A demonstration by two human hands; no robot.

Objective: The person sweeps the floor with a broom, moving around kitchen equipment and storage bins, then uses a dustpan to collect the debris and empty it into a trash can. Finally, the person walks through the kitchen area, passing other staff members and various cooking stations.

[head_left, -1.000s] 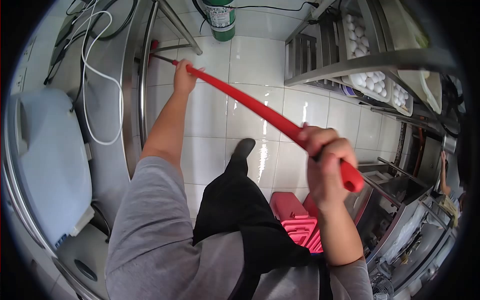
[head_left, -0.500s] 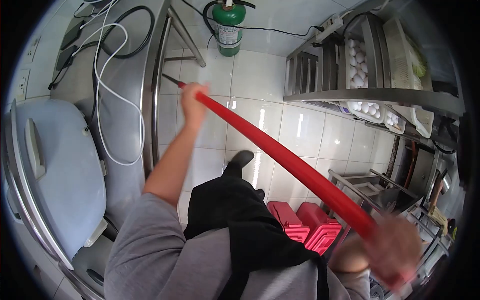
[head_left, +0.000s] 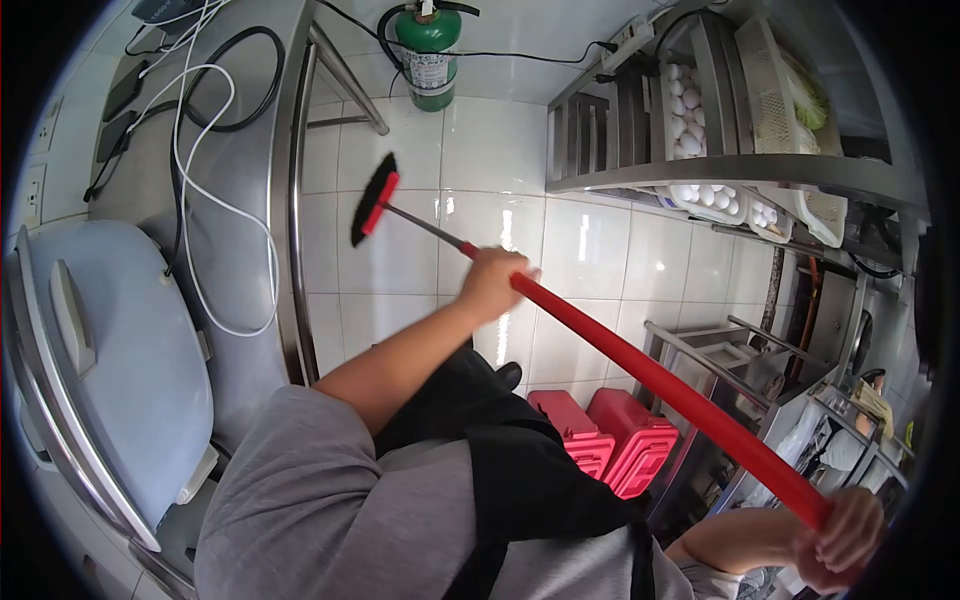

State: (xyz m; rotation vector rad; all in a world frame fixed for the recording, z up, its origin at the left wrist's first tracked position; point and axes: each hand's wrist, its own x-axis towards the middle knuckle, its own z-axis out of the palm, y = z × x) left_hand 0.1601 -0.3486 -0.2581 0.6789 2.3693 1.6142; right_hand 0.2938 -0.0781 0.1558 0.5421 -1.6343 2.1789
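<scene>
A push broom with a long red handle (head_left: pixel 655 378) slants across the view from upper left to lower right. Its head (head_left: pixel 376 200), red with black bristles, is over the white tiled floor beside the steel table's leg. My left hand (head_left: pixel 496 283) wraps round the lower part of the handle, near where the thin metal shaft begins. At the far lower right, my right hand (head_left: pixel 842 540) is closed round the handle's top end. The black apron hangs in front of my legs, and one shoe tip shows past it.
To the left stands a steel table (head_left: pixel 235 200) with loose cables and a pale blue lidded appliance (head_left: pixel 130 350). A green fire extinguisher (head_left: pixel 430 60) is by the back wall. Steel shelving (head_left: pixel 720 172) on the right holds eggs (head_left: pixel 685 115) and baskets. Red bins (head_left: pixel 630 440) sit beside me.
The broom head has come out from beside the table edge into full view on the floor. My left hand has moved right and down, my right hand slightly right.
</scene>
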